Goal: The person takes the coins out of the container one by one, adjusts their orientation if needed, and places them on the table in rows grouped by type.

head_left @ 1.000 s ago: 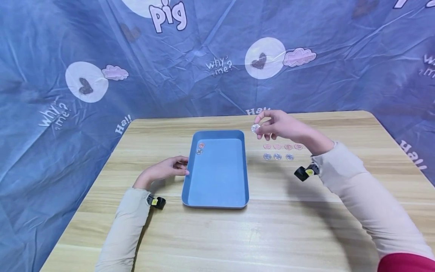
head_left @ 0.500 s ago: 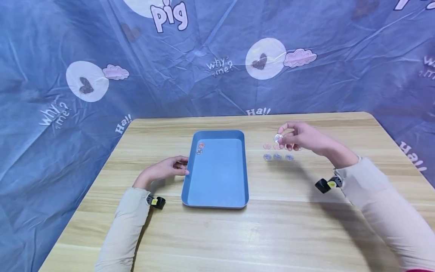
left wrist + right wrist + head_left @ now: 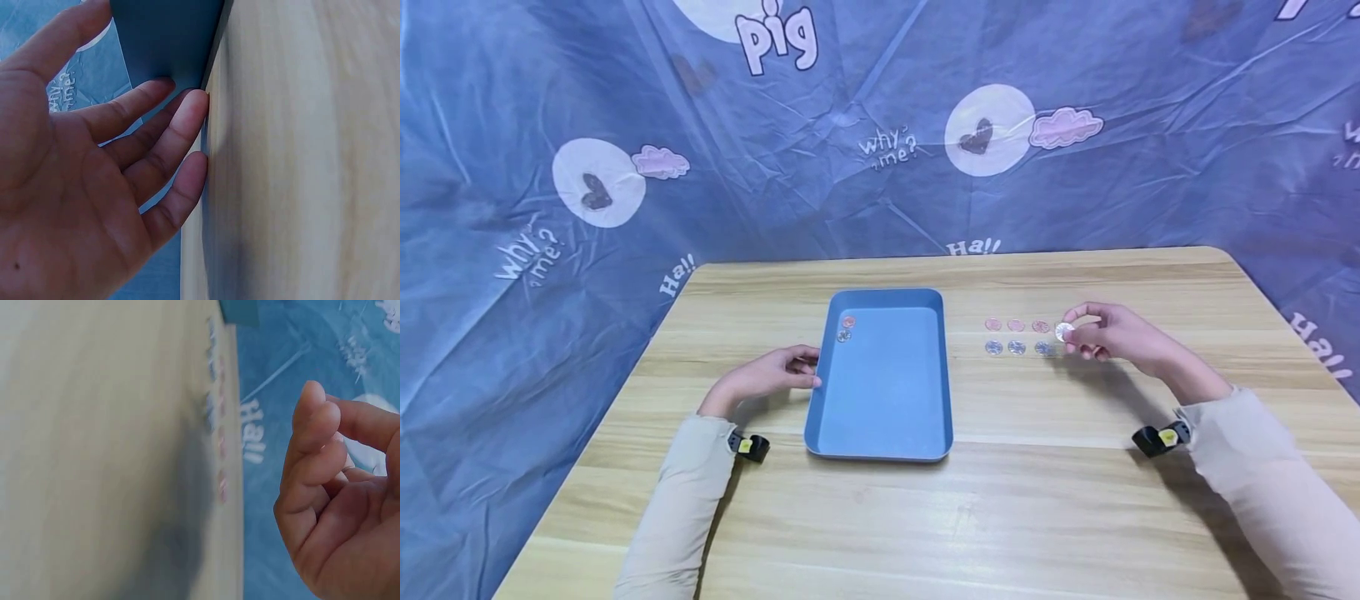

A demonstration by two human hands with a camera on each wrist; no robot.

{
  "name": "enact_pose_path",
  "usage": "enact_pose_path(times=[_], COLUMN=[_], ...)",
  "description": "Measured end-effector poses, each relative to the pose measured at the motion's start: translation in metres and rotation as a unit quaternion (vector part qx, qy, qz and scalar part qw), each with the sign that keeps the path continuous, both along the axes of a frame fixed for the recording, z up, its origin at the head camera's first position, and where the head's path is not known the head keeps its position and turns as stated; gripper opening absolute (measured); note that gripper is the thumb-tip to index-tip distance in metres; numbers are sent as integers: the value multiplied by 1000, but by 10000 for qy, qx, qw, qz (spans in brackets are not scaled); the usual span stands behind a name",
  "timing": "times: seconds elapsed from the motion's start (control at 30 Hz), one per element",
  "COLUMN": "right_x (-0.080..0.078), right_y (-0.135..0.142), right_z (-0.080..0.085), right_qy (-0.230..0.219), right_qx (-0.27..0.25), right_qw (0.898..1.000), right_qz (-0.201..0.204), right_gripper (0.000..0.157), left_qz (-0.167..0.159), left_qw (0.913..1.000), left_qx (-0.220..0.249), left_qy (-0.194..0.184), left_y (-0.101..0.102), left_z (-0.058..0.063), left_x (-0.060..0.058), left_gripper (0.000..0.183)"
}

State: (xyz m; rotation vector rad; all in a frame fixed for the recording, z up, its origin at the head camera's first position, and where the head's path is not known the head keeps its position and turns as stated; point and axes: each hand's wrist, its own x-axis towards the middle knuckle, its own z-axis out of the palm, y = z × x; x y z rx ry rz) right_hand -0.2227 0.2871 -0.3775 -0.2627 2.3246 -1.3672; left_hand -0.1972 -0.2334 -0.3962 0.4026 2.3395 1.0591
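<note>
My right hand pinches a shiny clear-silver round disc between thumb and fingers, just above the table. In the right wrist view the fingers of my right hand are curled together and mostly hide that disc. Close by lie a row of pink discs and a row of bluish-silver discs. At the left side of a blue tray, my left hand rests with loosely bent fingers touching its outer wall. In the tray's far left corner lie a pinkish disc and a silver disc.
The wooden table extends around the tray and the disc rows. Behind its far edge hangs a blue printed cloth. Small black cameras are strapped on both wrists.
My right hand, with the silver disc pinched in it, has moved right and down from beside the tray to the right end of the disc rows. My left hand has stayed at the tray.
</note>
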Motion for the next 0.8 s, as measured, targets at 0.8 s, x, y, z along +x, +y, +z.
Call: enact_pose_path(times=[0.8], right_x=[-5], right_y=[19], right_z=[-24], right_qy=[-320], right_qx=[702], right_qw=[9968], right_qz=[-211], right_gripper=[45], left_qz=[-41], left_qw=[10000], left_qx=[-16], left_qy=[49], left_y=[-1], left_z=[0], left_x=[0], left_gripper=[66])
